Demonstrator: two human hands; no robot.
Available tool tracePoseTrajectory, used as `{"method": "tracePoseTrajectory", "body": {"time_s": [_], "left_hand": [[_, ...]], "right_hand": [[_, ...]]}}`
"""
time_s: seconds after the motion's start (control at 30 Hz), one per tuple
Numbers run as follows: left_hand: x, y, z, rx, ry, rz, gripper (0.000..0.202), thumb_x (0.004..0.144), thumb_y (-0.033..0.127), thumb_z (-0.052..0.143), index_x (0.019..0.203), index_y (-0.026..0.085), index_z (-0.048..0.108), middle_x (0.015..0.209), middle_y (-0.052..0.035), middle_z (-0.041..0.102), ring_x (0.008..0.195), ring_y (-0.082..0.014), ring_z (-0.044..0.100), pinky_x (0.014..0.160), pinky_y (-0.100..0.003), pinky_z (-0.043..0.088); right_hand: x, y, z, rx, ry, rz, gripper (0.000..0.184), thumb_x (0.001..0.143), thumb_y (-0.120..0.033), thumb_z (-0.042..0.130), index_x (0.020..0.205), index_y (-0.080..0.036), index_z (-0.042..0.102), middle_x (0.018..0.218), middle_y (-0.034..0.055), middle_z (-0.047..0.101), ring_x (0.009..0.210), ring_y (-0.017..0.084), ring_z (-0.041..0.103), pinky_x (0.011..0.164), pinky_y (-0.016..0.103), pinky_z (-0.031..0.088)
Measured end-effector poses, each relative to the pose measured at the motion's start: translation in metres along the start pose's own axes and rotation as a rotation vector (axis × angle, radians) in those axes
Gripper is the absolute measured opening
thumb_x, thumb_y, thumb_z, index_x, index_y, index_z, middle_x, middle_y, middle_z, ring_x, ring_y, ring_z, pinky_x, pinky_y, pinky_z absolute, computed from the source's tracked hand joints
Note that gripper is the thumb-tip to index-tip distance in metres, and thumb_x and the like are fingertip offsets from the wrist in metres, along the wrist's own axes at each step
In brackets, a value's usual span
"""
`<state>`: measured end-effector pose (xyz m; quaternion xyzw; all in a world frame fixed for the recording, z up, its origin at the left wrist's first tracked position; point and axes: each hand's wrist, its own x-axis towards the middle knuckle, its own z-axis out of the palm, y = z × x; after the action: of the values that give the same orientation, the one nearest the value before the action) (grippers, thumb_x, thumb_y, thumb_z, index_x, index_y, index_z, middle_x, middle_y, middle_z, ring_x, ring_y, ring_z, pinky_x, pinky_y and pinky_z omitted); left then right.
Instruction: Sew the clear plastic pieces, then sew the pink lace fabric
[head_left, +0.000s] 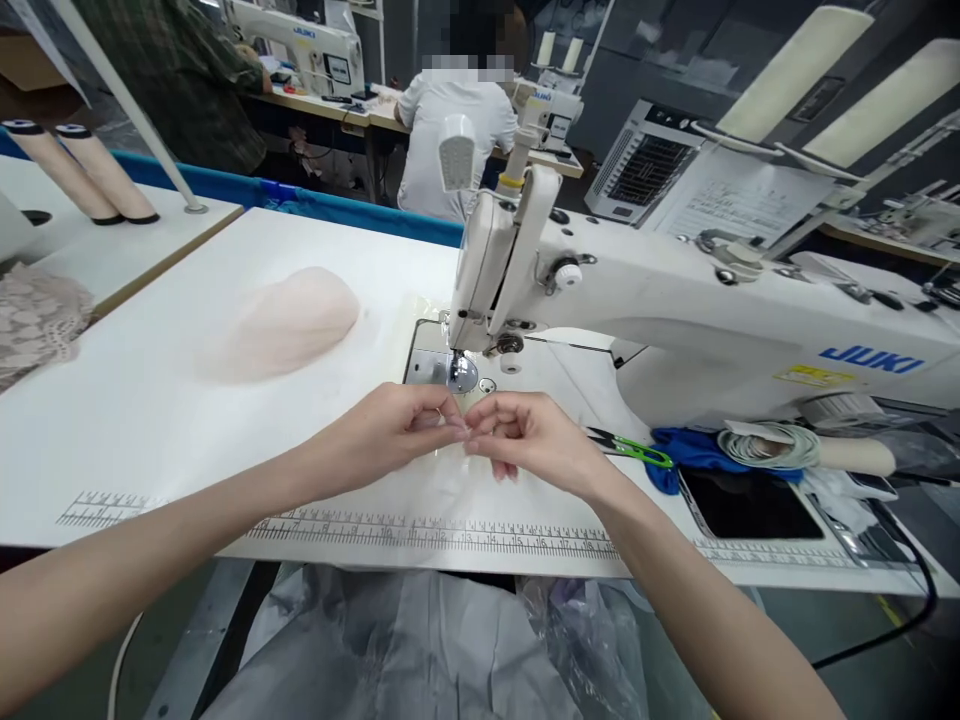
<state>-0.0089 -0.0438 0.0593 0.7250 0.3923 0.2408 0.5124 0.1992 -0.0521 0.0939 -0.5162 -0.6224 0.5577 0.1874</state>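
My left hand and my right hand meet fingertip to fingertip just in front of the sewing machine's needle plate. Both are closed in a pinch. Whatever lies between the fingertips is too small or too hidden to name. Above and behind them stands the head of the white sewing machine, its presser foot close over the plate. To the left, a pale pink, rounded piece of fabric rests on the white table, its left side blurred.
Right of my hands lie green thread snips, a blue cloth, a coil of pale cord and a phone. A printed ruler runs along the front edge. Lace fabric lies far left. Two people sit beyond.
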Motion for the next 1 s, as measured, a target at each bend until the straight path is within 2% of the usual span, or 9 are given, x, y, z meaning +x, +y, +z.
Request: {"method": "tracePoseTrajectory", "body": {"time_s": [0.1,0.17,0.33,0.4,0.53,0.63,0.8,1.0], "left_hand": [[0.006,-0.003,-0.007,0.117,0.049,0.000,0.025,0.087,0.046,0.059,0.085,0.022,0.064,0.049,0.0086,0.032,0.045,-0.0080,0.028,0.044,-0.021,0.021],[0.011,-0.008,-0.011,0.145,0.033,-0.022,0.022,0.084,0.043,0.062,0.087,0.022,0.066,0.049,0.0088,0.031,0.044,-0.0079,0.029,0.043,-0.020,0.022],[0.025,-0.022,-0.012,0.001,-0.038,-0.090,0.025,0.086,0.042,0.058,0.095,0.022,0.072,0.048,0.0077,0.035,0.041,-0.0081,0.031,0.041,-0.020,0.024],[0.028,-0.027,-0.008,0.014,-0.001,-0.053,0.027,0.089,0.040,0.054,0.093,0.022,0.074,0.049,0.0062,0.042,0.042,-0.0080,0.034,0.042,-0.020,0.025],[0.030,-0.037,0.001,0.117,0.180,0.024,0.023,0.090,0.036,0.055,0.094,0.024,0.074,0.057,0.0048,0.059,0.048,-0.0086,0.047,0.047,-0.020,0.033],[0.029,-0.043,0.005,0.120,0.223,0.059,0.020,0.090,0.034,0.056,0.092,0.025,0.074,0.065,0.0045,0.067,0.049,-0.0082,0.050,0.050,-0.020,0.038],[0.028,-0.046,0.006,0.114,0.232,0.058,0.018,0.090,0.034,0.057,0.088,0.025,0.072,0.058,0.0058,0.063,0.047,-0.0085,0.050,0.052,-0.021,0.041],[0.027,-0.046,0.009,0.124,0.249,0.057,0.017,0.089,0.034,0.057,0.083,0.023,0.069,0.057,0.0060,0.062,0.047,-0.0079,0.047,0.048,-0.020,0.035]], "right_hand": [[0.014,0.004,-0.003,0.033,-0.025,-0.025,0.019,0.077,-0.032,0.074,0.079,-0.015,0.065,0.059,-0.0028,0.063,0.051,0.010,0.061,0.049,0.021,0.051],[0.020,0.010,-0.006,0.027,-0.027,-0.042,0.020,0.079,-0.034,0.072,0.080,-0.015,0.064,0.059,-0.0019,0.064,0.052,0.010,0.062,0.052,0.022,0.054],[0.030,0.021,-0.008,0.026,0.002,-0.048,0.016,0.084,-0.032,0.067,0.082,-0.017,0.060,0.057,-0.0031,0.063,0.052,0.012,0.064,0.052,0.024,0.055],[0.033,0.025,-0.006,0.037,0.029,-0.066,0.014,0.085,-0.030,0.064,0.082,-0.018,0.059,0.058,-0.0038,0.062,0.054,0.012,0.065,0.053,0.024,0.055],[0.038,0.036,-0.001,-0.032,0.139,-0.136,0.008,0.086,-0.027,0.063,0.084,-0.019,0.060,0.066,-0.0039,0.063,0.057,0.011,0.066,0.056,0.023,0.053],[0.038,0.042,0.003,-0.115,0.218,-0.166,0.008,0.085,-0.024,0.064,0.092,-0.020,0.063,0.073,-0.0025,0.065,0.055,0.010,0.063,0.054,0.024,0.050],[0.036,0.046,0.008,-0.163,0.244,-0.198,0.008,0.086,-0.023,0.063,0.094,-0.022,0.062,0.077,-0.0017,0.067,0.057,0.010,0.061,0.054,0.024,0.048],[0.035,0.048,0.011,-0.144,0.278,-0.236,0.005,0.087,-0.025,0.062,0.091,-0.023,0.060,0.076,-0.0017,0.066,0.060,0.011,0.062,0.054,0.024,0.049]]}}
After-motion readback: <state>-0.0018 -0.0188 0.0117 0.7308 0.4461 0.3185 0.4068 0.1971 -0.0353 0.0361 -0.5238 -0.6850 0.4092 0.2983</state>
